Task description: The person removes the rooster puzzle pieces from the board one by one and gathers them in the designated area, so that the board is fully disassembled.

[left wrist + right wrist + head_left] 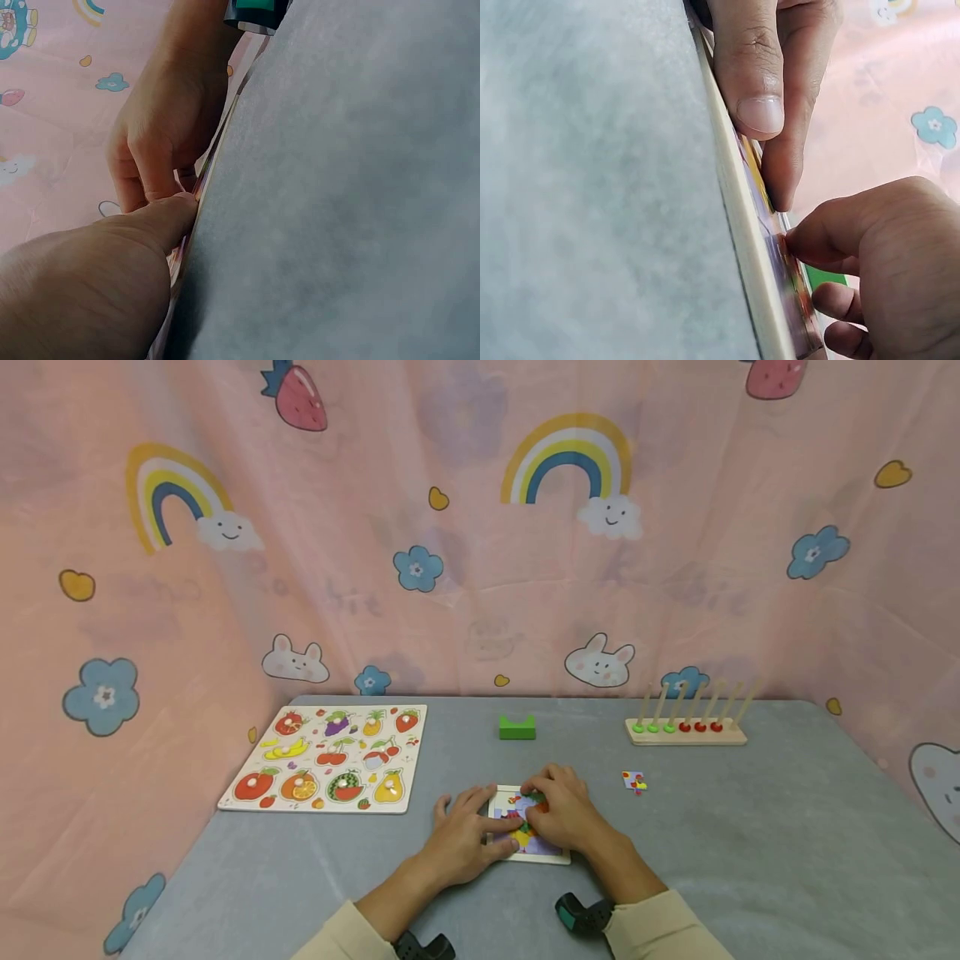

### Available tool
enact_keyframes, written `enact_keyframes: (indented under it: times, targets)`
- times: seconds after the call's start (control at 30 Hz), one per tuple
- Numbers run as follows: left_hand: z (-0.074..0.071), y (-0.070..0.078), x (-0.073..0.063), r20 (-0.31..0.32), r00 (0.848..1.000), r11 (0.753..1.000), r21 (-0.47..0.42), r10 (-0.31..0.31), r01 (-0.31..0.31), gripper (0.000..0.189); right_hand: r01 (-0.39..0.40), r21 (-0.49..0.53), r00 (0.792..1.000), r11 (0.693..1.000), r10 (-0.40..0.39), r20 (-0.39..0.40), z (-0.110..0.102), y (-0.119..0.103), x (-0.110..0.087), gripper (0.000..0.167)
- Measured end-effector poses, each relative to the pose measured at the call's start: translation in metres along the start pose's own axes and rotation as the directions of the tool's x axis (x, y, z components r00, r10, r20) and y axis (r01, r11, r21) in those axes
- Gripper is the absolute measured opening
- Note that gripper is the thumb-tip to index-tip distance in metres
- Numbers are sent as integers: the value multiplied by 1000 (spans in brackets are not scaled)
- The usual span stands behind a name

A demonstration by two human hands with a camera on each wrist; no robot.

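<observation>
A small jigsaw puzzle in a pale wooden tray lies flat on the table under both hands. My left hand rests at its left side, its extended index finger reaching across the picture and its thumb on the lower left edge. From the right, my right hand bends its thumb and fingers around an orange-and-green puzzle piece at the upper right of the tray. The right wrist view shows the right thumb touching the puzzle surface. Part of the picture is covered by the hands.
One loose jigsaw piece lies right of the tray. A fruit peg board is at the left, a green notched block behind the tray. At the back right stands a wooden peg rack with green and red beads.
</observation>
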State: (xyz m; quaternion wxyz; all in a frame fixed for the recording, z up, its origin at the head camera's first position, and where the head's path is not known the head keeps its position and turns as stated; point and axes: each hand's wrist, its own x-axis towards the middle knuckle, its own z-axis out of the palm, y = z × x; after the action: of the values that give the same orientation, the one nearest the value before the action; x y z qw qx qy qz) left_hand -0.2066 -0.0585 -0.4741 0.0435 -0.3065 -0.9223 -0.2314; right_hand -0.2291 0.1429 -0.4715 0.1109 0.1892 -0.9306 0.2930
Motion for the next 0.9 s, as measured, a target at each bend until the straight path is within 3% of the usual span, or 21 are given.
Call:
enact_keyframes:
  times: [0.43,0.9]
  targets:
    - [0,0,0,3,1000,1000,13,-4,4,33,18,-63,1000,998,-18,3,1,-3,1,12]
    - [1,0,0,6,1000,1000,8,-9,8,32,63,4,997,998,-63,-36,1,-1,-1,24]
